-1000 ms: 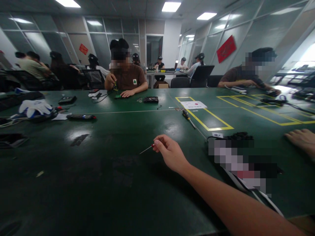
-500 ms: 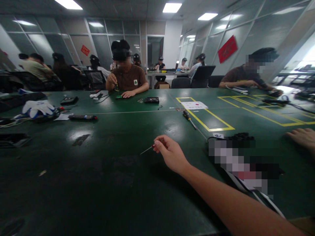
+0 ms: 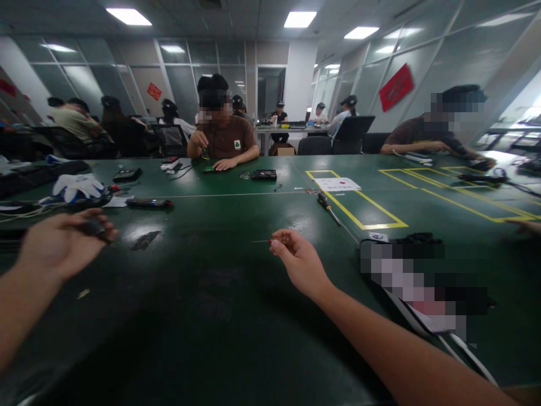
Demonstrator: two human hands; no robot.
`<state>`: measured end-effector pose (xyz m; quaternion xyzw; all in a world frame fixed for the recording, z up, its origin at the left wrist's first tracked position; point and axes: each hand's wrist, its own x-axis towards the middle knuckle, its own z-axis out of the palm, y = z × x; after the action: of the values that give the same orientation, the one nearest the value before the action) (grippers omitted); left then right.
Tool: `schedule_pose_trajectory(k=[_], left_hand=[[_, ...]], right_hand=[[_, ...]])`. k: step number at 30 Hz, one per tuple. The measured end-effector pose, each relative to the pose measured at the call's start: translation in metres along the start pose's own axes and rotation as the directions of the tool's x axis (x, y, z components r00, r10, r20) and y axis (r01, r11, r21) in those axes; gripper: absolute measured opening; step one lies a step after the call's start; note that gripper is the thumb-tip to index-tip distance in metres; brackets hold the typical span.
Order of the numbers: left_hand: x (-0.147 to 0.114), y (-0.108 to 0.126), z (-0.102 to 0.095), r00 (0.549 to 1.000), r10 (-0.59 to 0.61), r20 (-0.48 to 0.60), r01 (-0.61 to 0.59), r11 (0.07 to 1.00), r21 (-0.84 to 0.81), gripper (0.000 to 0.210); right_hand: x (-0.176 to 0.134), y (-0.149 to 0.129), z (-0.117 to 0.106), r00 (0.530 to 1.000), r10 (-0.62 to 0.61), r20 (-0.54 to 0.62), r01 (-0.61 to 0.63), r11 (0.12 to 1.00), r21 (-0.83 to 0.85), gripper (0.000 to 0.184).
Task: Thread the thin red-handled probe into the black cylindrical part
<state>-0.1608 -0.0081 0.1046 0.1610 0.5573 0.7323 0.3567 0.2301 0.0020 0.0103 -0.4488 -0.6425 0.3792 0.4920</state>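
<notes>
My right hand (image 3: 301, 264) is closed around the handle of a thin screwdriver (image 3: 261, 242), which has a red collar. Its slim metal shaft points left above the dark green table (image 3: 203, 344). On the left side, my left hand (image 3: 53, 245) is raised over the table, palm partly up and fingers curled around a small dark object (image 3: 93, 228). That object is blurred, and its kind does not show. The two hands are well apart.
White gloves (image 3: 78, 187) lie at the left beside a dark cylindrical tool (image 3: 149, 203). A yellow-and-black screwdriver (image 3: 324, 203) rests near yellow tape (image 3: 382, 226) and a white sheet (image 3: 338, 184). Across the table, a co-worker (image 3: 228, 138) handles a green board (image 3: 209, 169).
My left hand has come into view from the left, holding the dark object. The screwdriver in my right hand has swung from slanting down-left to nearly level. The camera view has shifted slightly.
</notes>
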Motion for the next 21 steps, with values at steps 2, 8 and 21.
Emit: schedule_pose_trajectory(k=[2,8,21], left_hand=[[-0.013,-0.035,0.023,0.960,-0.085,0.265,0.065,0.994,0.083,0.032],[-0.097,-0.136,0.100,0.723,-0.267,0.637,0.076,0.947,0.311,0.049],[-0.126,-0.176,0.086,0.569,-0.037,0.822,-0.203,0.962,0.183,0.044]], right_hand=[[0.000,-0.004,-0.002,1.000,-0.003,-0.021,0.003,1.000,0.030,0.022],[-0.003,-0.016,-0.009,0.973,-0.096,-0.211,0.110,0.992,0.059,0.027],[-0.020,-0.025,-0.007,0.905,-0.322,-0.278,0.328,0.944,-0.023,0.020]])
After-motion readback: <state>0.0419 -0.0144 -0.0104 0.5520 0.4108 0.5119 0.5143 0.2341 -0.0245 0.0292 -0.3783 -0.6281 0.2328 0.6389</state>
